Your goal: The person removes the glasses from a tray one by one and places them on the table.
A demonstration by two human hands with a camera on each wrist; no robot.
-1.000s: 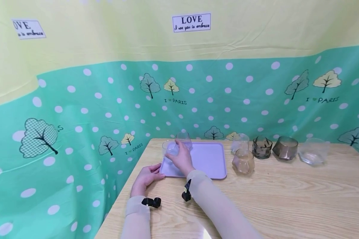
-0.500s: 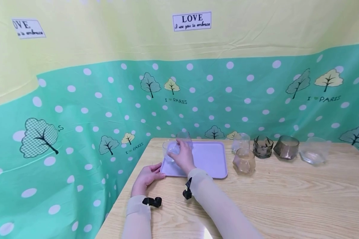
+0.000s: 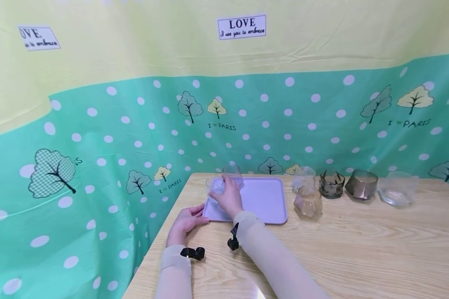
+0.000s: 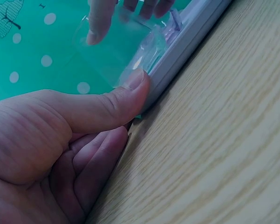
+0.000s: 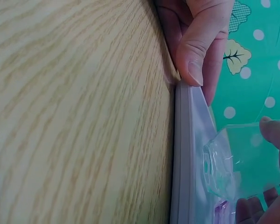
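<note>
A clear drinking glass [image 3: 213, 187] stands upright on the left part of a lilac tray [image 3: 263, 200]. My right hand [image 3: 230, 198] holds it from the right, thumb on the near side and fingers on the far side. In the right wrist view the glass [image 5: 245, 156] shows a faceted base low against the tray. My left hand [image 3: 187, 221] grips the tray's near left corner; its thumb [image 4: 114, 105] presses on the rim while the other fingers curl along the outside. Behind my right hand is a second clear glass [image 3: 236, 172], partly hidden.
Right of the tray stand a clear glass [image 3: 303, 174], an amber faceted glass [image 3: 309, 204], a dark grey glass [image 3: 331, 185], a smoky brown glass [image 3: 361, 185] and a wide clear glass [image 3: 397, 189]. A green and yellow curtain [image 3: 153, 112] hangs behind the wooden table [image 3: 359, 249].
Both hands stay nearly still at the glass and the tray corner. My right thumb has drawn slightly toward the fingers. The whole head view has shifted a little.
</note>
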